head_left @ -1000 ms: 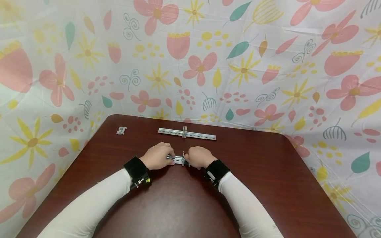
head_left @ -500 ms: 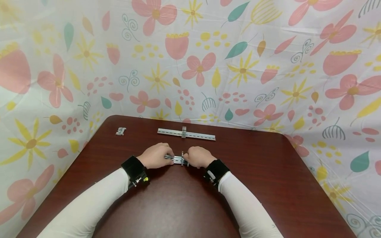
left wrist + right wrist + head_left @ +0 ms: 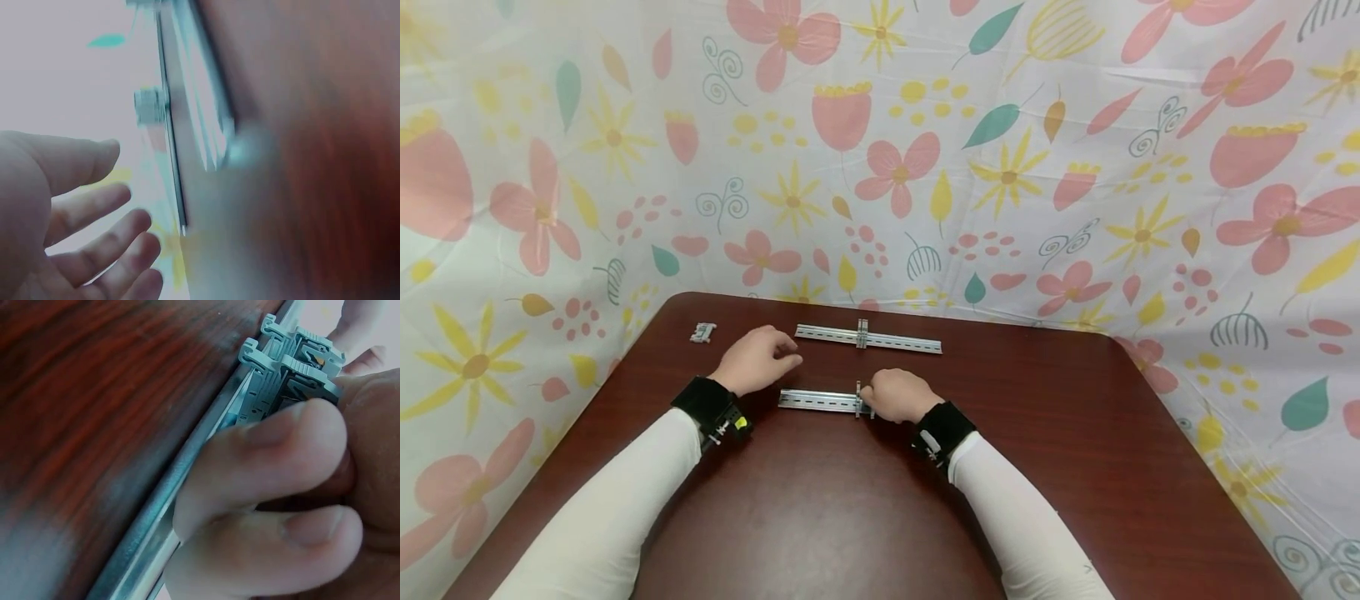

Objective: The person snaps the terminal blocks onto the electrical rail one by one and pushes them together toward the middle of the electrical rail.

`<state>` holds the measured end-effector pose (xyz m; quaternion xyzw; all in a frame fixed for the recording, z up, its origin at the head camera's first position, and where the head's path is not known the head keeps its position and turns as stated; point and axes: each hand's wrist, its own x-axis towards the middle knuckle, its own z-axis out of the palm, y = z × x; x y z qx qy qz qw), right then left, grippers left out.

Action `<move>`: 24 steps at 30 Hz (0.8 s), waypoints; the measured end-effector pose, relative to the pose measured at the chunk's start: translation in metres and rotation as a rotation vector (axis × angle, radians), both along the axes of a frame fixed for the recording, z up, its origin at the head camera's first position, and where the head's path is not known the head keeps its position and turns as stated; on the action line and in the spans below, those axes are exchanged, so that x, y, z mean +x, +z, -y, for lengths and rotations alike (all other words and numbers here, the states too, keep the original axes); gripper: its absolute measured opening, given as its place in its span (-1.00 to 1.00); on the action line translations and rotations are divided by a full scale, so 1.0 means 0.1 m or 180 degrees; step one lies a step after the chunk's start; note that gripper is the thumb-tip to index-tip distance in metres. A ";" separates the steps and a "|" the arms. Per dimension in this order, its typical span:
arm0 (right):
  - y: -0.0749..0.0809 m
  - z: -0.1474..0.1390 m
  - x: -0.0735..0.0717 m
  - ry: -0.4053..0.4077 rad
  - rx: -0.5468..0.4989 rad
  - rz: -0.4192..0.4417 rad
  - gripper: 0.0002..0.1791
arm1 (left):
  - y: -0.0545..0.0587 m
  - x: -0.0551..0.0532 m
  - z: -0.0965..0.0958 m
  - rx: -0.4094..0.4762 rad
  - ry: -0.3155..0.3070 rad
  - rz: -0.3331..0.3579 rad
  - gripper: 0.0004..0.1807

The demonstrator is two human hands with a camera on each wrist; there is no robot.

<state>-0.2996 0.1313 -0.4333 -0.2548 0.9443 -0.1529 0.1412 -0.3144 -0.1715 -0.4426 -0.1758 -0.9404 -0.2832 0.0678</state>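
A slotted metal DIN rail lies on the table in front of me, its right part covered by my right hand. The right fingers curl over that rail, beside grey terminal blocks standing across it. My left hand is off the rail, above and left of its free end, fingers spread and holding nothing. In the left wrist view, the blurred near rail lies apart from the left hand. What the right fingertips pinch underneath is hidden.
Farther back, a second DIN rail carries terminal blocks near its middle. A loose grey terminal block piece lies at the back left of the brown table. A floral curtain hangs behind it.
My left hand has let go of the near rail's left part and moved left and away from me, uncovering that end. The right hand stays in place on the rail.
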 end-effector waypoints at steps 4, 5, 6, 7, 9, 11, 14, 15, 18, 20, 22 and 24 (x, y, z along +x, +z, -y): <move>-0.01 -0.01 0.00 -0.0007 0.0003 -0.0002 -0.32 | 0.02 -0.07 0.21 -0.0038 0.0391 -0.0083 -0.59; -0.01 -0.01 0.00 -0.0005 0.0001 0.0001 -0.32 | 0.03 -0.08 0.26 -0.0038 0.0471 -0.0094 -0.58; -0.01 -0.01 0.00 -0.0004 -0.0001 0.0005 -0.32 | 0.02 -0.09 0.31 -0.0046 0.0552 -0.0118 -0.56; -0.01 -0.01 -0.01 -0.0004 0.0000 0.0008 -0.32 | 0.03 -0.10 0.36 -0.0048 0.0630 -0.0135 -0.55; -0.02 -0.01 -0.01 -0.0001 0.0012 0.0007 -0.31 | 0.04 -0.10 0.46 -0.0044 0.0760 -0.0164 -0.53; -0.02 -0.01 -0.01 0.0001 0.0021 -0.0004 -0.31 | 0.04 -0.10 0.53 -0.0037 0.0872 -0.0174 -0.51; -0.02 -0.01 0.00 -0.0011 0.0036 -0.0018 -0.31 | 0.02 -0.11 0.64 -0.0073 0.1025 -0.0194 -0.48; -0.02 -0.01 0.00 -0.0020 0.0039 -0.0021 -0.32 | 0.01 -0.11 0.67 -0.0090 0.1069 -0.0200 -0.47; -0.02 -0.01 0.00 -0.0039 0.0039 -0.0022 -0.32 | -0.02 -0.12 0.76 -0.0151 0.1173 -0.0207 -0.45; -0.02 -0.01 0.00 -0.0042 0.0039 -0.0020 -0.32 | -0.04 -0.13 0.81 -0.0185 0.1211 -0.0199 -0.43; -0.01 -0.01 0.01 -0.0035 0.0039 -0.0021 -0.32 | -0.06 -0.14 0.85 -0.0221 0.1238 -0.0160 -0.42; -0.01 0.00 0.01 -0.0027 0.0035 -0.0014 -0.31 | -0.07 -0.14 0.88 -0.0253 0.1251 -0.0091 -0.40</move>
